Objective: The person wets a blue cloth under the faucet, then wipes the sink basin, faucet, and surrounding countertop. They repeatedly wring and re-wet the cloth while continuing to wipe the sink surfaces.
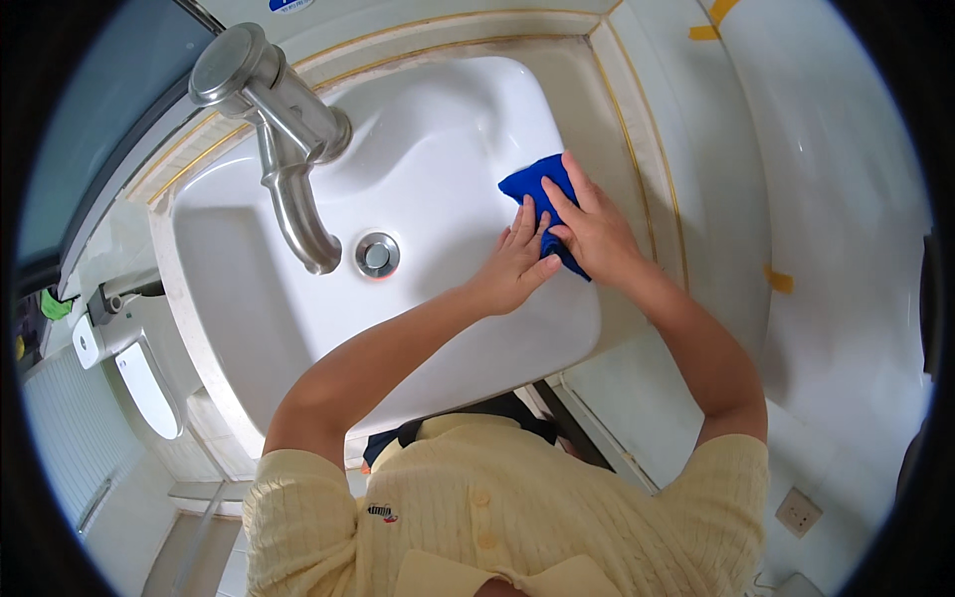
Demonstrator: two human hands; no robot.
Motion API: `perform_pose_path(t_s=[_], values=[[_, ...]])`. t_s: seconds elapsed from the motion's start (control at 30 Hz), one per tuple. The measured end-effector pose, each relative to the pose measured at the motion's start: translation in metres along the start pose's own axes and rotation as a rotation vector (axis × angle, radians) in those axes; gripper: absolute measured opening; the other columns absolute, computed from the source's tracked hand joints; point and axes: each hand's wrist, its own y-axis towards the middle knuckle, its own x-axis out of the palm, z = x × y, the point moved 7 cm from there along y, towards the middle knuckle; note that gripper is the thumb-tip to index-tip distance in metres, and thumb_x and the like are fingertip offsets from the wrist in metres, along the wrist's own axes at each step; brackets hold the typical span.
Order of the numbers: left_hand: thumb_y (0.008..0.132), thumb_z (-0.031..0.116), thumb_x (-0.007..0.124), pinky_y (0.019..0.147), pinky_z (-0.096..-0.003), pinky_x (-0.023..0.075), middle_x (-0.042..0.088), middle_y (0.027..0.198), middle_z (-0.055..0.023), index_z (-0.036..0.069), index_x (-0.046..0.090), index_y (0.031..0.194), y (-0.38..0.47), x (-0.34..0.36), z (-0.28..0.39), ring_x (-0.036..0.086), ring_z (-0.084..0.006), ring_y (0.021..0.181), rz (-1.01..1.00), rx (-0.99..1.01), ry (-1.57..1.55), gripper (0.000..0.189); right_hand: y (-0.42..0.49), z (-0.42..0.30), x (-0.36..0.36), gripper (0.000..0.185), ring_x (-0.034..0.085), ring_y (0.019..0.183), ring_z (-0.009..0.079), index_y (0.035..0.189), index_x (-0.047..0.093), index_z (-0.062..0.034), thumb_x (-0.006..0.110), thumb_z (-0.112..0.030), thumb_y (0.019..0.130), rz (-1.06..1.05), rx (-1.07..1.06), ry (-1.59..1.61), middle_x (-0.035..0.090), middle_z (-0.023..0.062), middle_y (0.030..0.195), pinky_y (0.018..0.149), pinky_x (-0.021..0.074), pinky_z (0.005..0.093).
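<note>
A blue cloth (534, 180) lies folded over the right rim of a white ceramic washbasin (448, 164). My right hand (597, 227) rests on the cloth's outer side, its fingers spread and pointing up and to the left. Against the cloth's inner, lower part is my left hand (518, 261), palm down with fingers extended. Both hands touch the cloth; whether either one pinches it is hidden. The metal faucet (298, 216) reaches over the basin from the upper left, and the round metal drain (377, 255) sits to the right of its spout.
A counter edge with gold lines (634, 142) runs behind and right of the basin. At the upper left is a dark-framed glass surface (112, 89). A white toilet (149, 388) stands at the far left. A wall socket (798, 512) is at the lower right.
</note>
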Motion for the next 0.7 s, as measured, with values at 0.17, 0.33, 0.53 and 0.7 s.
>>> perform_pose_path(t_s=[0.17,0.33,0.53,0.7], values=[[0.083,0.047,0.044,0.102,-0.0334,0.0145,0.004,0.138,-0.0240,-0.003,-0.010,0.131,0.041,-0.055,-0.003,0.011,-0.0277,0.128,0.223,0.027,-0.470,0.087,0.063,0.027,0.004,0.045,0.047,0.100,0.0354,0.122,0.040,-0.0100,0.051,-0.010,0.078,0.092,0.066,0.102,0.021,0.0169,0.135,0.082,0.0416,0.0377],[0.085,0.048,0.037,0.103,-0.0349,0.0118,0.000,0.137,-0.0253,-0.004,-0.003,0.131,0.051,-0.067,-0.003,0.004,-0.0303,0.129,0.277,0.085,-0.294,0.081,0.078,0.025,0.004,0.045,0.041,0.109,0.0361,0.124,0.036,-0.0089,0.049,-0.010,0.081,0.059,0.136,0.121,0.015,0.0183,0.137,0.085,0.0400,0.0363],[0.083,0.054,0.032,0.103,-0.0428,0.0081,-0.003,0.137,-0.0254,-0.008,0.004,0.130,0.006,-0.009,-0.009,-0.002,-0.0314,0.129,0.029,0.069,0.310,0.083,0.015,-0.005,0.006,0.048,0.033,0.115,0.0390,0.118,0.041,-0.0003,0.058,-0.012,0.075,-0.048,0.029,-0.012,0.017,0.0220,0.134,0.092,0.0343,0.0409],[0.080,0.062,0.026,0.102,-0.0455,0.0090,0.004,0.135,-0.0281,-0.009,0.010,0.129,0.030,-0.041,-0.021,0.003,-0.0348,0.128,0.027,-0.092,0.687,0.088,0.060,-0.008,0.002,0.047,0.027,0.119,0.0383,0.115,0.044,0.0000,0.059,-0.018,0.073,0.092,-0.162,-0.430,0.029,0.0151,0.131,0.095,0.0274,0.0462]])
